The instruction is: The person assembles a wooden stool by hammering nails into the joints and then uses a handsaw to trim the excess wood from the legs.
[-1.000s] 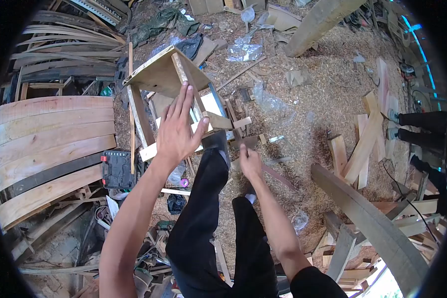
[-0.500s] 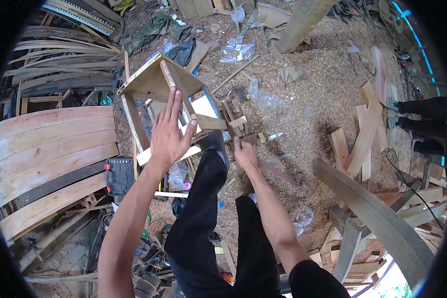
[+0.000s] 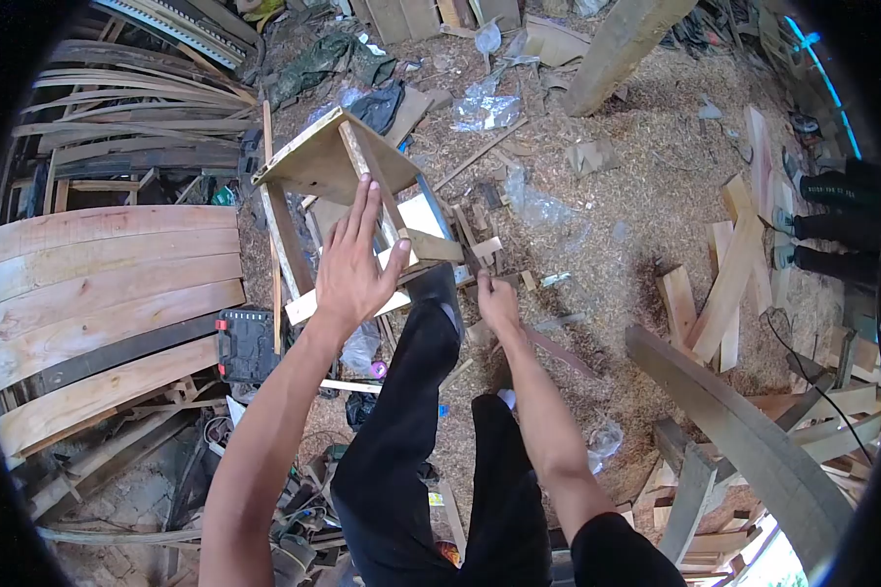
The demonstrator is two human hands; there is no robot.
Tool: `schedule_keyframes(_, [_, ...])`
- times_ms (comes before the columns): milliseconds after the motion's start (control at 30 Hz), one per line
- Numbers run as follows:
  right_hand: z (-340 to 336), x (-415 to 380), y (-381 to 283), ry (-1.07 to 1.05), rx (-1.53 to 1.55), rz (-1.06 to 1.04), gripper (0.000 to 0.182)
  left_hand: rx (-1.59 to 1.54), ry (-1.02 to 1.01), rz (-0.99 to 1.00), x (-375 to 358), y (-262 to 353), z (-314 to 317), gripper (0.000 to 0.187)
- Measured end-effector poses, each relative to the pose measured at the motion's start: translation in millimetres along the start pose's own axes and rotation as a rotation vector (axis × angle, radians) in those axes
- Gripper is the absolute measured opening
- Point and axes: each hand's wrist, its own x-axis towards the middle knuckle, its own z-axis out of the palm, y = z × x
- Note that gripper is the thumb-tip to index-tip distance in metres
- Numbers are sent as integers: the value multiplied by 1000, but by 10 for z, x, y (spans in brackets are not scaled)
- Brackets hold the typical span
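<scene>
Brown wood is forming the open frame [image 3: 313, 168], which is sitting on the sawdust-strewn ground [image 3: 656, 166] just ahead of the person's legs. The left hand [image 3: 350, 279] is lying flat along its upper bar [image 3: 367, 166], fingers stretched out and thumb spread wide, wrapping around nothing. The right hand [image 3: 499, 301] is closing narrowly around a dark, slim tool [image 3: 472, 261] beside the frame's near corner; its kind is too obscured to tell. One dark shoe [image 3: 435, 284] is overlapping that corner in view. Leftward, a black case [image 3: 247, 344] is lying near curved planks [image 3: 117, 289], while another person's legs [image 3: 837, 233] are showing far right.
</scene>
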Motion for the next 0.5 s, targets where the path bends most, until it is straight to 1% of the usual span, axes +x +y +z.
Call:
schedule_keyframes(100, [-308,-330,-99,-35,18,-34,56,-4,-7,-9,1,14,-11,73])
schedule_keyframes(167, [-319,-572,223,17,49,-119,56,-30,19,9,3,-12,-12,75])
schedule_keyframes(233, [-502,-934,253,11,5,-62,55,-9,-1,4,17,-12,-20,75])
schedule_keyframes(267, [-559,-984,164,11,5,-72,55,7,15,17,23,-3,-21,75])
schedule_keyframes(333, [-606,-1093,64,-10,-72,-2,53,2,18,14,23,-10,-24,75])
schedule_keyframes(367, [-499,-994,105,-13,-71,0,53,-5,19,21,22,-14,-11,75])
schedule_keyframes(433, [-179,-594,208,71,-59,-106,55,-2,26,25,14,1,-8,74])
schedule_keyframes(500, [66,-195,108,138,-45,-139,57,3,32,27,12,0,-1,74])
